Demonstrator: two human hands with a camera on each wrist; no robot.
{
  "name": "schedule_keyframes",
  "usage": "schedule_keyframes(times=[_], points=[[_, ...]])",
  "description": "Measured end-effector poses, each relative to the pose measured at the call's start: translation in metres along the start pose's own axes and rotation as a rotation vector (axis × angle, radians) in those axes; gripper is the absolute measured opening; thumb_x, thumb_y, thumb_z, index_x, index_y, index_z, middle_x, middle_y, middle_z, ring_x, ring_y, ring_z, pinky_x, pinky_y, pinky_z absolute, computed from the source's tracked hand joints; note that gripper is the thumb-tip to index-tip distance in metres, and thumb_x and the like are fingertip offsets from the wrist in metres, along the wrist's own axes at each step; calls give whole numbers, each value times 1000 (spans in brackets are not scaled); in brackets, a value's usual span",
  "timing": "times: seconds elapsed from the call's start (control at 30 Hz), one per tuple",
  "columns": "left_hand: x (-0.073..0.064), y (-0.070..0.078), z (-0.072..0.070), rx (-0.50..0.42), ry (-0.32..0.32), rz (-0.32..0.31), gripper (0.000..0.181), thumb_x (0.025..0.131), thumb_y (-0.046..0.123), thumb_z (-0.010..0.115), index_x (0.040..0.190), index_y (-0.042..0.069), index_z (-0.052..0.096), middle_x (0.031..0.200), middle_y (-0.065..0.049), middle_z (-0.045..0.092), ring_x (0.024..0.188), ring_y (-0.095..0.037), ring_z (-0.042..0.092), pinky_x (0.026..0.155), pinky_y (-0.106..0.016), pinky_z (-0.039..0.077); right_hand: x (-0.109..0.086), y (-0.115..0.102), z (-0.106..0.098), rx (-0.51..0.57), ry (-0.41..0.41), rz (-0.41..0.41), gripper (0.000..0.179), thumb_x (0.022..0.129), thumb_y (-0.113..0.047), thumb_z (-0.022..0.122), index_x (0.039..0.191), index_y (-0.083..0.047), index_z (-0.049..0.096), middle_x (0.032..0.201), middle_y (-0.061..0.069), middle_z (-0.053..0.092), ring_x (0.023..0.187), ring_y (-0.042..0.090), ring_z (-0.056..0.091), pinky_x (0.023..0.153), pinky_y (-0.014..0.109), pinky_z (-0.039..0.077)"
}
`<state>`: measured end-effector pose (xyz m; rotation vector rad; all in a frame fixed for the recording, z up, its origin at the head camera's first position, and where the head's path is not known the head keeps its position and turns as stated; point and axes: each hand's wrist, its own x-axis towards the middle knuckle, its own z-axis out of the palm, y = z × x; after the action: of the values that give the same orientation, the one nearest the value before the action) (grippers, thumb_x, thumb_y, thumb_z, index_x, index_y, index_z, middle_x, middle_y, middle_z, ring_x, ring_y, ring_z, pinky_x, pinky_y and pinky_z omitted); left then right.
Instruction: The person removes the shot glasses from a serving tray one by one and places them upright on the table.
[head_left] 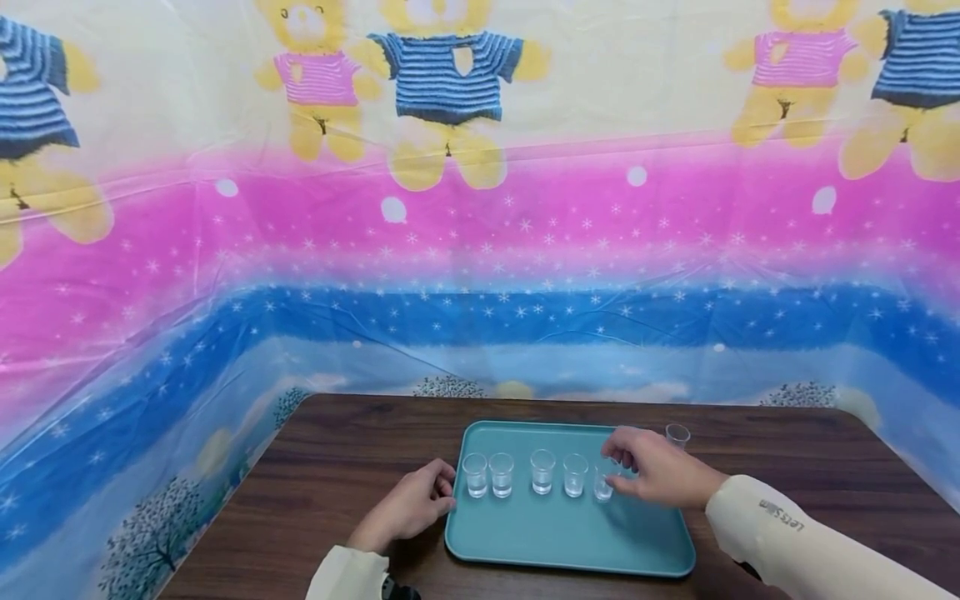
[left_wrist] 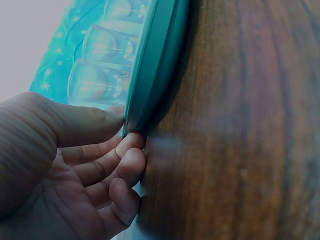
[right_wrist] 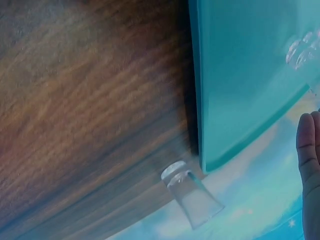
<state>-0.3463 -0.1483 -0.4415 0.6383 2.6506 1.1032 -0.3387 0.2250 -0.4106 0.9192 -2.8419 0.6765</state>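
Note:
Several small clear shot glasses stand upright in a row on a teal tray [head_left: 562, 542], each with clear contents low in it. My left hand [head_left: 411, 504] is at the tray's left edge, and its thumb [left_wrist: 90, 125] and fingertips pinch the rim. The leftmost shot glass [head_left: 475, 477] stands just inside that edge. At the row's right end my right hand [head_left: 656, 468] is beside a shot glass [head_left: 602, 483], thumb and fingers spread apart and partly overlapping it. In the right wrist view only some fingers [right_wrist: 307, 145] show at the right border.
Another clear shot glass [head_left: 678, 435] stands on the dark wooden table [head_left: 300, 475] just beyond the tray's far right corner; it also shows in the right wrist view [right_wrist: 192, 195]. A printed cloth with bears [head_left: 450, 250] hangs behind the table and along its sides.

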Motion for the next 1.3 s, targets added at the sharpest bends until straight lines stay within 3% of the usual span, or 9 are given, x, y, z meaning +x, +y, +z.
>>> schedule_keyframes(times=[0.23,0.43,0.87,1.3], points=[[-1,0,0,-2,5,-17,25,89,4,64,111,1,52,85,-2,53,73,-16,50,64,-33,43,-2,18,-21,-11,91,78,24,85,-22,73,104,-12,63,85,-6,55,73,8,53,61,26,46],[-1,-1,-1,1,10,-19,25,89,4,64,111,0,52,85,-2,53,73,-16,50,64,-33,43,-14,42,-37,5,153,114,20,84,-16,73,99,-9,63,79,-6,56,68,7,53,57,27,47],[-1,-2,-1,-8,3,-17,24,89,3,64,111,1,52,86,-2,53,74,-16,50,64,-33,43,-43,71,-42,4,138,255,29,83,-18,73,103,0,62,84,-2,58,74,11,55,63,32,47],[0,1,0,2,2,-19,24,90,4,63,111,1,52,86,-2,53,74,-17,50,65,-34,43,-47,75,-33,-10,127,364,28,80,-15,74,99,2,63,82,2,57,74,15,55,62,35,47]])
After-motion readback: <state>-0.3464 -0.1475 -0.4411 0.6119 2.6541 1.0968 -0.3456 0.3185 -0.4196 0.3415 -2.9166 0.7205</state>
